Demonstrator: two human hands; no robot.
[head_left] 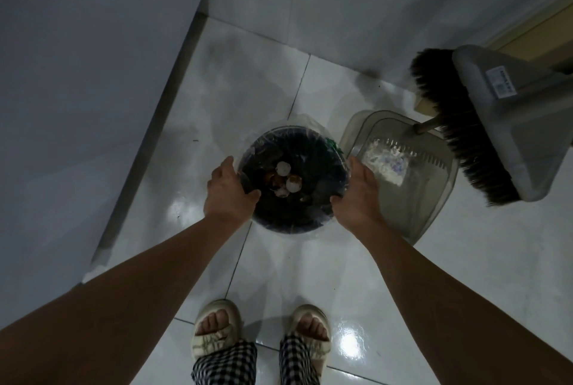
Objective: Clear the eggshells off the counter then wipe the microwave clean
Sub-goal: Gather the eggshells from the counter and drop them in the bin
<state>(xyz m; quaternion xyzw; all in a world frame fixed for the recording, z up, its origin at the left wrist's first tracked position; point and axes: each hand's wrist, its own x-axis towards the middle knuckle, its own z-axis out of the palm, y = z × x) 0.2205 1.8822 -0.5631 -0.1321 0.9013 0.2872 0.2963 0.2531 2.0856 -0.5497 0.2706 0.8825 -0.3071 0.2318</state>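
Note:
Several eggshells [286,181], white and brown, lie inside a round dark trash bin [294,217] lined with a clear bag, standing on the white tiled floor. My left hand [228,191] hangs over the bin's left rim, fingers relaxed and straight, holding nothing. My right hand [356,191] hangs over the bin's right rim, also relaxed and holding nothing. Both forearms reach down from the bottom corners. The microwave and the counter are out of view.
A grey translucent dustpan [412,198] with crumpled paper stands right of the bin. A grey broom [483,130] leans above it. A white wall or cabinet side [77,90] runs along the left. My feet in sandals [217,329] stand below the bin.

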